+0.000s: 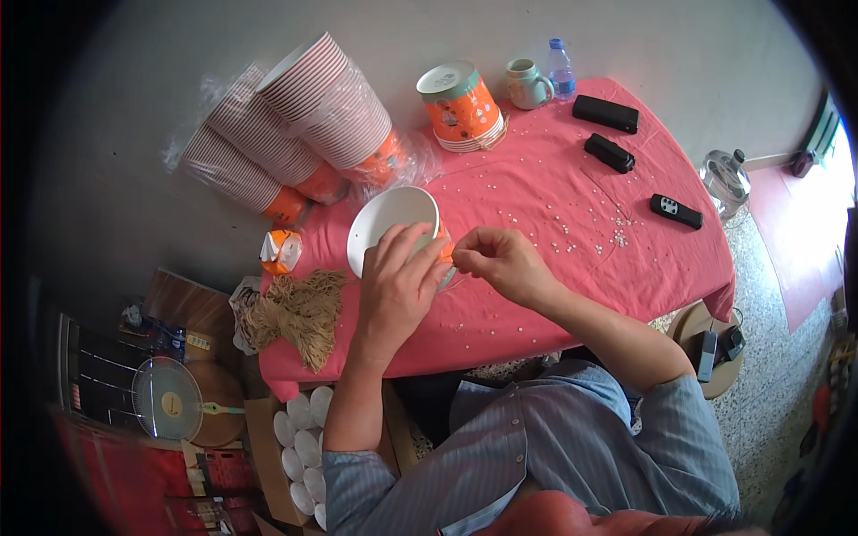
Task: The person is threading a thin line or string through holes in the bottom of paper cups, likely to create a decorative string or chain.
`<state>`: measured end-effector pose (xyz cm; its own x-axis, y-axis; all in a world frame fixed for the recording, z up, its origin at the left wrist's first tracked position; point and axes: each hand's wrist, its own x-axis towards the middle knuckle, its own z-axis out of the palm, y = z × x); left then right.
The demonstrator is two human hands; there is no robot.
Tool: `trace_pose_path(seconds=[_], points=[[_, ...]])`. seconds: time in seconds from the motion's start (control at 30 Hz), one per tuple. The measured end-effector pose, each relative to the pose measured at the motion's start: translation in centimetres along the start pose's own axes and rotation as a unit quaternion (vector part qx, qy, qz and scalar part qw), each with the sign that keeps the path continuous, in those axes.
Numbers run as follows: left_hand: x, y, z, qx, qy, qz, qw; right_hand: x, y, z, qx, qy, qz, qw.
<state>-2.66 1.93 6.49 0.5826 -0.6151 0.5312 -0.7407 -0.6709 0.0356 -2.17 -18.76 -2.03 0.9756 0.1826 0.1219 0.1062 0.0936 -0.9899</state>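
Observation:
A white-lined paper bucket [393,213] with an orange outside lies tipped on the pink tablecloth, its mouth facing left and up. My left hand [393,281] is closed over its near side, with the fingers reaching across toward the orange wall. At the right side of the bucket, my right hand [500,261] pinches thumb and forefinger together close to the left fingertips. What sits in that pinch is too small to make out. A bundle of tan paper-like strings [299,313] hangs over the table's left edge, beside my left forearm.
Tall bucket stacks [331,103] in clear plastic lean at the back left. An upturned bucket [463,109], a mug [529,85] and a bottle [560,71] stand behind. Black cases [606,113], a remote [676,212] and scattered white bits [617,236] lie right. A carton [265,447] holds white cups.

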Motion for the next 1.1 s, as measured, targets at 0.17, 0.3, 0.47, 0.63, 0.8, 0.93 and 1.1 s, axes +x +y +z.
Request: trace_pose_path(seconds=[0.17,0.3,0.47,0.63,0.8,0.93,1.1], points=[[-0.3,0.4,-0.4,0.044,-0.016,0.055,0.997,-1.7,-1.5,0.0,-0.056,-0.015,-0.03,0.998],[-0.9,1.7,-1.3,0.037,-0.038,0.064,0.996,-3.5,-4.4,-0.3,-0.033,-0.078,0.037,0.996],[-2.8,3.2,-2.0,0.045,-0.071,0.09,0.992,-5.6,-3.7,-1.0,-0.188,-0.113,-0.077,0.973],[-4.3,4.5,-1.7,0.02,-0.083,0.104,0.991,-7.0,-4.3,-1.8,-0.219,-0.148,-0.15,0.953],[-5.4,5.8,-1.8,-0.017,-0.128,0.099,0.987,-8.3,-5.8,-2.9,-0.243,-0.189,-0.165,0.937],[-5.6,6.3,-1.8,-0.124,-0.169,0.073,0.975,-9.1,-7.2,-3.8,-0.289,-0.224,-0.144,0.92],[-5.0,5.9,-1.9,-0.202,-0.156,0.046,0.966,-8.8,-7.4,-4.9,-0.285,-0.202,-0.15,0.925]])
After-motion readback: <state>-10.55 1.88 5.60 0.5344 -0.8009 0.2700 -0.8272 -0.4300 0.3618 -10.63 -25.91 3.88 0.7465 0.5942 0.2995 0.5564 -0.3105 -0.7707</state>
